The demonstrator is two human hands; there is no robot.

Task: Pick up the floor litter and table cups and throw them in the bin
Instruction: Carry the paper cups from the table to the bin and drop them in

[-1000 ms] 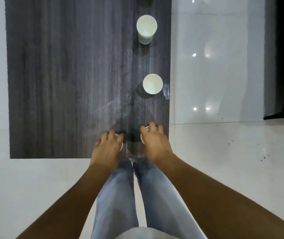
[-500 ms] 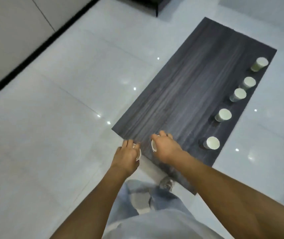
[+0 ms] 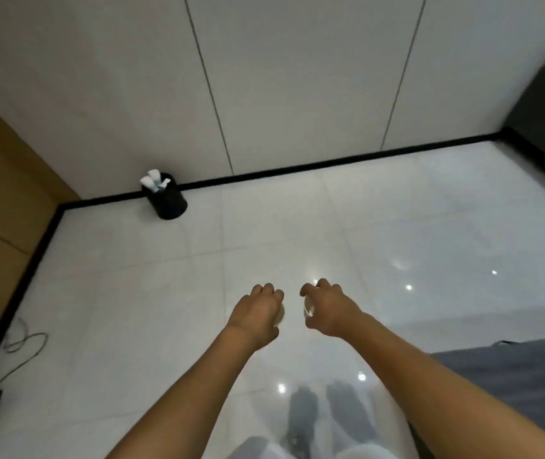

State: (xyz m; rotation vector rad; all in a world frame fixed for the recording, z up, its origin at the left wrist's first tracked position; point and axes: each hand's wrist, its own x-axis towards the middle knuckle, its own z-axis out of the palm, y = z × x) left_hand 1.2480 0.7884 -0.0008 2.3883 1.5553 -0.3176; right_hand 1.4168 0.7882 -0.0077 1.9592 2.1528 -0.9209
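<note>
Left hand and right hand fingers are each gripping a white paper cup, now facing the cylindrical black bin instead of the woodgrain tabletop.

The floor is glossy white tile mirroring ceiling lights, the wall smooth matt panels, the bin matt black holding white paper litter, the table matt grey wood grain.
</note>
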